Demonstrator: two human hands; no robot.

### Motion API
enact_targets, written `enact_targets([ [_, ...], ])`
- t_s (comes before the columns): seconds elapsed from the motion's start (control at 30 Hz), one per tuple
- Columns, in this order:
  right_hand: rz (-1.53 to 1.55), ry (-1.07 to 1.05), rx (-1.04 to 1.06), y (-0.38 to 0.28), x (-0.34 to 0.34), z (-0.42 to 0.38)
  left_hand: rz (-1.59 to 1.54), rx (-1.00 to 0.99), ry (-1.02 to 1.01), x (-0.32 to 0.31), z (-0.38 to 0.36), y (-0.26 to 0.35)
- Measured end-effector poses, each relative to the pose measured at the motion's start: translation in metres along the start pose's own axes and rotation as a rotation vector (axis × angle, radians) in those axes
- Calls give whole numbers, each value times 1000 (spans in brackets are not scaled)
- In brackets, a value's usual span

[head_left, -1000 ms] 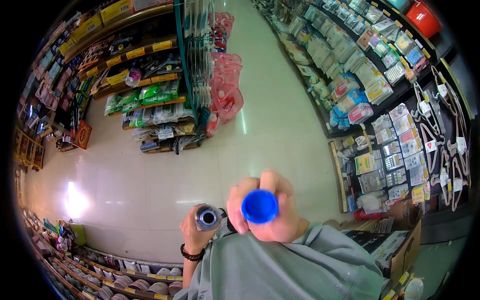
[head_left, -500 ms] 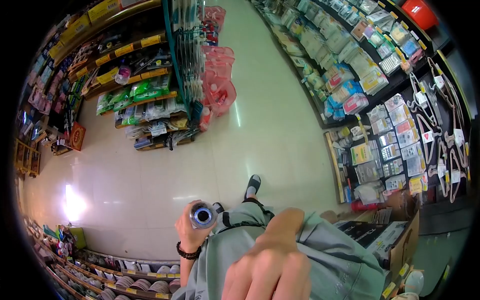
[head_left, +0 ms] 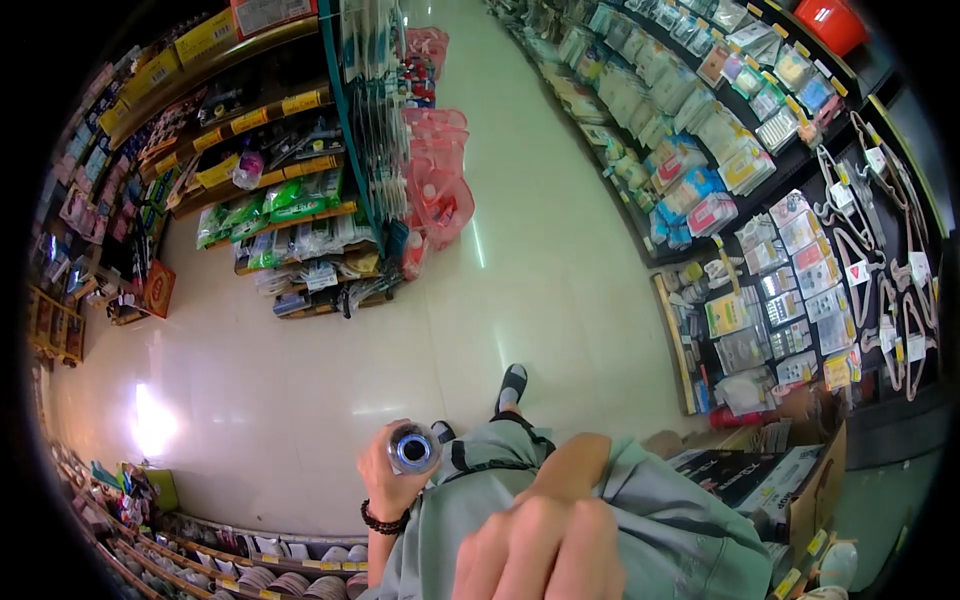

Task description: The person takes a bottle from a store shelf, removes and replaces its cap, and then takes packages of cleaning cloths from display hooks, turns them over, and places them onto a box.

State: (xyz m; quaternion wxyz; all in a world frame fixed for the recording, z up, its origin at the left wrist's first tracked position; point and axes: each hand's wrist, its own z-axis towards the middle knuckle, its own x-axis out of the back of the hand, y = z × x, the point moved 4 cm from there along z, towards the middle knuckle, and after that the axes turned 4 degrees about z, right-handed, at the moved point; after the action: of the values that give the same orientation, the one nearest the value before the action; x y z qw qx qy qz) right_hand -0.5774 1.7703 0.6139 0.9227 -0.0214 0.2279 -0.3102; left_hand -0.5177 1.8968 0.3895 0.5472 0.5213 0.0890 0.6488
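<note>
My left hand (head_left: 379, 470) is closed round a clear bottle (head_left: 431, 452), held upright at my left side. I look down on its round top, where a blue ring circles a dark centre. A beaded bracelet (head_left: 384, 519) sits on that wrist. Close to the camera, at the bottom middle, my right hand (head_left: 545, 550) shows its knuckles with the fingers curled under. I cannot tell what, if anything, is in it, since the palm side is hidden. Behind it spreads the grey-green clothing (head_left: 660, 520) I wear.
A stocked shelf unit (head_left: 270, 160) stands ahead on the left, with pink baskets (head_left: 440, 200) at its end. To the right runs a display of packets (head_left: 690, 180) and hangers (head_left: 885, 270). An opened cardboard box (head_left: 815, 480) is at my right; bowls (head_left: 290, 582) line a shelf lower left.
The view has tilted slightly, so the floor, shelves, feet and both hands appear a little lower. My left hand keeps its hold on the bottle, and the right stays curled.
</note>
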Motion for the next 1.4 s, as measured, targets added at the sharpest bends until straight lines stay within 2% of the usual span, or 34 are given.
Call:
enact_targets([
  [0.03,-45,-44,-133,-10,11,-3,26,13,12,-1,-4,-3],
  [0.1,-9,63,-238,-9,23,-13,-4,99,-38,5,-4,1],
  [0.13,13,118,-288,-8,29,-18,-3,76,-26,3,-6,-2],
  [0.2,78,352,-369,-7,40,-27,14,50,-18,0,-13,-13],
  [0.23,59,431,-401,-8,45,-30,-58,63,-48,-1,-14,-19],
  [0.33,-9,624,-470,-10,57,-36,-4,-1,-5,4,-9,-7],
  [0.4,-47,700,-481,-10,61,-39,11,80,-3,3,-10,-7],
  [0.63,-124,779,-472,-15,69,-46,11,53,24,11,3,9],
  [0.73,24,751,-398,-21,77,-55,9,8,20,14,12,12],
  [0.83,-131,748,-388,-29,83,-62,59,-100,14,20,25,16],
  [0.93,-427,787,-425,-39,98,-80,57,-226,76,31,40,30],
  [1.03,-592,925,-473,-52,127,-118,-28,-386,129,53,65,55],
  [1.1,-695,1010,-582,-63,151,-154,-14,-481,155,67,80,70],
  [1.17,-633,1084,-711,-75,180,-205,-14,-572,184,83,94,90],
  [1.27,-532,1336,-794,-87,212,-287,-22,-672,256,101,108,115],
  [1.37,-508,1415,-800,-88,225,-347,-49,-732,294,119,123,139],
  [1.4,-435,1598,-696,-85,225,-371,-56,-757,309,124,128,146],
])
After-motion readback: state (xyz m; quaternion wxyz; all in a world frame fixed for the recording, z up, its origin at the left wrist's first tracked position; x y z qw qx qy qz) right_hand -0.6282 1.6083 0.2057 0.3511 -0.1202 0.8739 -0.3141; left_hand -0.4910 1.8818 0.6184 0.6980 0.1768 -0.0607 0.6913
